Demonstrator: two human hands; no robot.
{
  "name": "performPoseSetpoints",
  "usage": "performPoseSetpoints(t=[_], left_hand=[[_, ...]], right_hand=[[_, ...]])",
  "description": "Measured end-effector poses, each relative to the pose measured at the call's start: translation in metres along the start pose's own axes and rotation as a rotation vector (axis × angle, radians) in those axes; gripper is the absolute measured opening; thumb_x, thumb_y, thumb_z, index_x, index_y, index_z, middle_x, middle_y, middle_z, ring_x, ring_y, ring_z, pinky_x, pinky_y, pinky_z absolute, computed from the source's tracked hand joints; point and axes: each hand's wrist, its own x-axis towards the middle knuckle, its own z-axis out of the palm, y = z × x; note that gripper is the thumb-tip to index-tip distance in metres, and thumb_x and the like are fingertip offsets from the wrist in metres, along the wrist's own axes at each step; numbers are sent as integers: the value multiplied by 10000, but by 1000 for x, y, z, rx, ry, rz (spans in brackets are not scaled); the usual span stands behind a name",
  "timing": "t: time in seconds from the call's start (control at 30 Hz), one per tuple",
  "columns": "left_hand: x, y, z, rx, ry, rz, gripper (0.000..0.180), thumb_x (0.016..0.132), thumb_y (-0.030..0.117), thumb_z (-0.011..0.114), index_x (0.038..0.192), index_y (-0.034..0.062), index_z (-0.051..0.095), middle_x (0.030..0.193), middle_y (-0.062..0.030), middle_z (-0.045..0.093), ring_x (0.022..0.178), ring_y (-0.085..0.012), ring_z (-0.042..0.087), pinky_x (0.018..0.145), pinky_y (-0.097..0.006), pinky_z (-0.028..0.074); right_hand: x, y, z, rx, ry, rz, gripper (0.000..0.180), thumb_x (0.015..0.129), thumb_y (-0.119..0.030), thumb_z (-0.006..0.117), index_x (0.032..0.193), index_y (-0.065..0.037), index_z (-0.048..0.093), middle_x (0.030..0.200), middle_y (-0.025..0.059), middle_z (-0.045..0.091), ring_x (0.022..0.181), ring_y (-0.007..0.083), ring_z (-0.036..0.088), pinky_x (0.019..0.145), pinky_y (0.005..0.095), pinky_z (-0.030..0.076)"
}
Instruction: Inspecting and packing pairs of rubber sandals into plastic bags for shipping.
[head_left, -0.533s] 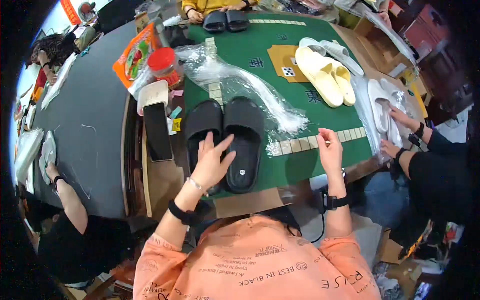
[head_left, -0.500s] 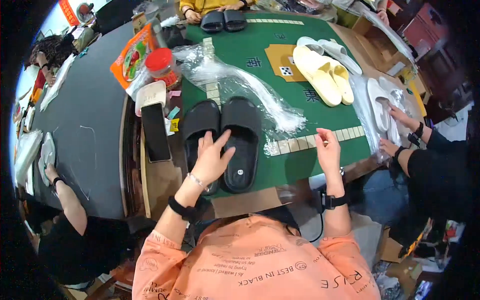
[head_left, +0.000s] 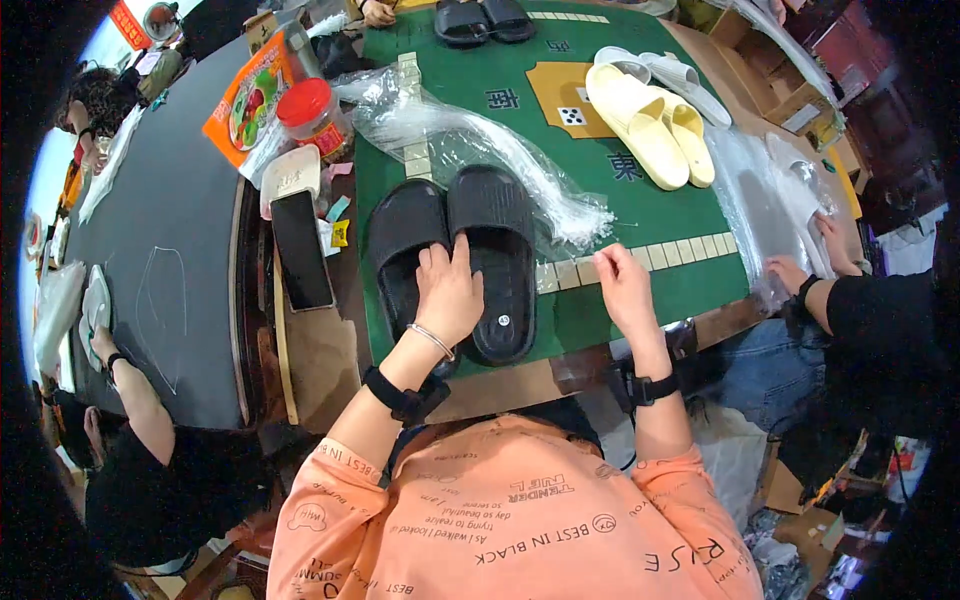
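A pair of black slide slippers (head_left: 500, 215) lies side by side on the green table mat, toes pointing away from me. My left hand (head_left: 448, 290) rests over the pair where the two meet, fingers stretched toward the rear edges of the straps. Beyond the pair, a bunch of clear plastic bags (head_left: 500, 145) trails across the mat, ending in a white gathered tip. Close to that tip is my right hand (head_left: 628, 288), thumb and fingertips pinched together above a row of pale tiles (head_left: 690, 250). Whatever that pinch holds, if anything, is too small to make out.
Pale yellow slippers (head_left: 650, 130) and grey ones (head_left: 690, 85) sit at the far right. A phone (head_left: 300, 250), a red-lidded jar (head_left: 312, 115) and an orange packet (head_left: 245, 110) line the left edge. Other people's hands work with slippers at both sides; another black pair (head_left: 485, 20) is far ahead.
My left hand has moved in toward the middle of the black slippers, its fingers closer together. The right hand has shifted slightly left and stays pinched. The whole view has moved a little.
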Motion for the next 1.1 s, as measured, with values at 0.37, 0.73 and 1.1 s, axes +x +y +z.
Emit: performPoseSetpoints(t=[0.37, 0.73, 1.1], left_hand=[[-4, -7, 1, -14, -25, -25, 578, 767, 154, 585, 1262, -27, 349, 1000, -240, 426, 928, -381, 393, 798, -456, 357], [-34, 6, -49, -175, -61, 106, 334, 817, 154, 564, 1135, 53, 541, 1266, -289, 372, 1123, -413, 382, 973, -413, 312], [-33, 51, -82, -1067, -408, -50, 188, 857, 91, 550, 999, -20, 603, 832, -48, 650, 768, -63, 581, 686, -208, 467]], right_hand=[[-51, -70, -106, 1081, 76, -504, 191, 812, -139, 486, 657, -57, 410, 972, 204, 607, 953, 290, 570, 874, 412, 399], [-62, -98, -98, 1492, -795, -604, 206, 818, -122, 462, 628, -53, 421, 768, 213, 624, 665, 288, 618, 635, 392, 500], [-36, -98, -30, 398, -367, -236, 162, 864, -120, 483, 755, -1, 501, 685, 48, 542, 627, 107, 487, 605, 250, 417]])
